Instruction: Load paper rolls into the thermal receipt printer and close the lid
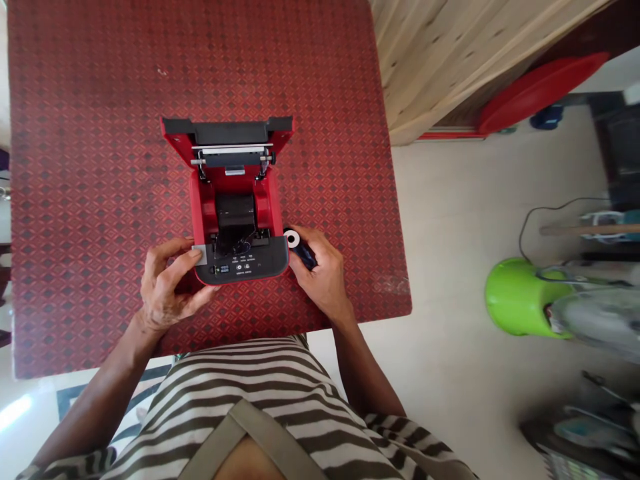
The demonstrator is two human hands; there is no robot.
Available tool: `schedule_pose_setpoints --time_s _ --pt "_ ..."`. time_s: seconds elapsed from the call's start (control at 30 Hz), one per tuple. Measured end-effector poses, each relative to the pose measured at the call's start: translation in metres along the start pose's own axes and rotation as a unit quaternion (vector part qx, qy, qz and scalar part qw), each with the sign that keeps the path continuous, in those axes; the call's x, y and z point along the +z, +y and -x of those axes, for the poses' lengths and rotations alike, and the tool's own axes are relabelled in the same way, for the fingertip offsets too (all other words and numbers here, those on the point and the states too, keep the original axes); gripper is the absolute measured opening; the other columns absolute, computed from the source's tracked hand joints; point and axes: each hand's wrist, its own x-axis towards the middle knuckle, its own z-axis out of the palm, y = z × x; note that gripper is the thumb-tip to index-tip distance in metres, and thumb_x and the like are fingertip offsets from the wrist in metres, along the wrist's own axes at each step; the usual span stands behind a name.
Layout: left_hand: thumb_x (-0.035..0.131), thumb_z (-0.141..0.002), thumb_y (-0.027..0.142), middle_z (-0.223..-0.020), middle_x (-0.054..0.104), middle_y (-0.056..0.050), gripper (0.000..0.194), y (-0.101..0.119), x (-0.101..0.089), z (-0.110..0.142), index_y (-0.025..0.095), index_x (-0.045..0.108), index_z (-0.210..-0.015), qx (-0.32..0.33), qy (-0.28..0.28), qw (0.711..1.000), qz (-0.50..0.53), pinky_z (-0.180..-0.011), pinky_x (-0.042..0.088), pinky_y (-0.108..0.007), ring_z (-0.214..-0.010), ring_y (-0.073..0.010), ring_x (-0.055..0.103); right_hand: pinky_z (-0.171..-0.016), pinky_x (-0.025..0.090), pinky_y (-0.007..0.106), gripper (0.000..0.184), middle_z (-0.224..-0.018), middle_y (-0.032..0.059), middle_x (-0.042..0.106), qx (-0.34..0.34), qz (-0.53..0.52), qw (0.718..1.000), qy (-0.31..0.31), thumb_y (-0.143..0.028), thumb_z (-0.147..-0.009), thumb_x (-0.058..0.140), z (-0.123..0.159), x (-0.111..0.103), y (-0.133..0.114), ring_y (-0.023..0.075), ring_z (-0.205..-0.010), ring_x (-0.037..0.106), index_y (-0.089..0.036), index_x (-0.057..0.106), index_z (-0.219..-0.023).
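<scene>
A red and black label printer [240, 263] sits on the table with its lid [230, 137] raised. Inside its red bay lies a glossy black strip or roll [236, 215]. My left hand [170, 280] grips the printer's near left corner, a fingertip on a flat grey piece [199, 255] there; whether that is a button or a loose piece I cannot tell. Beside the near right corner, my right hand [320, 270] is closed around a small dark roll [303, 253] with a white-ringed end. Part of the roll is hidden by my fingers.
The table [100, 167] has a red patterned cover and ends close to my body. A wooden panel [420, 60] stands along its right side. On the floor to the right are a lime-green bucket [515, 297], a thin cable and a red basin [540, 93].
</scene>
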Motion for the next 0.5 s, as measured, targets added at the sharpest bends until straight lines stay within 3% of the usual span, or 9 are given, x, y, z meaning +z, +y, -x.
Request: schedule_pose_setpoints --time_s 0.13,0.27,0.33,0.4,0.43,0.5 --pt "0.084 -0.088 0.050 -0.127 0.068 -0.009 0.067 0.001 0.000 0.000 0.030 0.053 -0.144 0.008 -0.002 1.000 -0.023 -0.083 0.066 -0.039 -0.108 -0.0240 0.071 -0.108 0.061 0.051 0.045 -0.134 0.0113 0.077 -0.007 0.001 0.999 -0.044 -0.030 -0.099 0.070 -0.001 -0.010 0.003 0.0278 -0.124 0.074 -0.026 0.064 -0.143" --pt "0.081 -0.090 0.051 -0.127 0.068 -0.008 0.067 0.001 0.003 0.001 0.034 0.052 -0.147 -0.003 0.004 1.000 -0.010 -0.083 0.066 -0.041 -0.107 -0.0254 0.072 -0.107 0.060 0.056 0.080 -0.151 0.0144 0.067 -0.015 0.019 0.994 -0.106 -0.054 -0.088 0.085 -0.013 -0.052 -0.012 0.0340 -0.133 0.069 -0.028 0.054 -0.157" --pt "0.081 -0.089 0.053 -0.125 0.069 -0.009 0.070 0.000 0.004 0.002 0.035 0.051 -0.149 -0.007 0.010 1.000 -0.011 -0.082 0.066 -0.041 -0.106 -0.0258 0.073 -0.097 0.064 0.049 0.068 -0.142 0.0101 0.074 -0.041 0.019 0.995 -0.086 -0.048 -0.091 0.084 -0.027 -0.069 -0.031 0.0297 -0.120 0.074 -0.031 0.059 -0.153" --pt "0.080 -0.089 0.055 -0.124 0.070 -0.008 0.073 0.000 0.005 0.003 0.035 0.049 -0.151 -0.011 0.014 1.000 -0.018 -0.082 0.067 -0.041 -0.105 -0.0256 0.073 -0.094 0.062 0.042 0.038 -0.124 0.0047 0.081 -0.105 0.044 0.992 -0.063 -0.032 -0.100 0.076 -0.046 -0.072 -0.054 0.0234 -0.104 0.076 -0.031 0.070 -0.137" --pt "0.080 -0.089 0.055 -0.125 0.070 -0.008 0.074 0.001 0.005 0.002 0.034 0.048 -0.152 -0.014 0.010 1.000 -0.020 -0.082 0.067 -0.041 -0.106 -0.0254 0.073 -0.095 0.061 0.040 0.027 -0.117 0.0037 0.082 -0.140 0.070 0.985 -0.075 -0.025 -0.103 0.070 -0.058 -0.067 -0.066 0.0218 -0.101 0.076 -0.029 0.074 -0.129" --pt "0.081 -0.090 0.051 -0.127 0.070 -0.010 0.077 0.001 0.004 0.002 0.031 0.045 -0.155 -0.014 0.003 1.000 -0.019 -0.084 0.068 -0.041 -0.108 -0.0258 0.074 -0.092 0.059 0.037 0.024 -0.113 0.0049 0.082 -0.177 0.146 0.962 -0.150 -0.016 -0.107 0.058 -0.081 -0.047 -0.086 0.0215 -0.102 0.075 -0.025 0.077 -0.120"
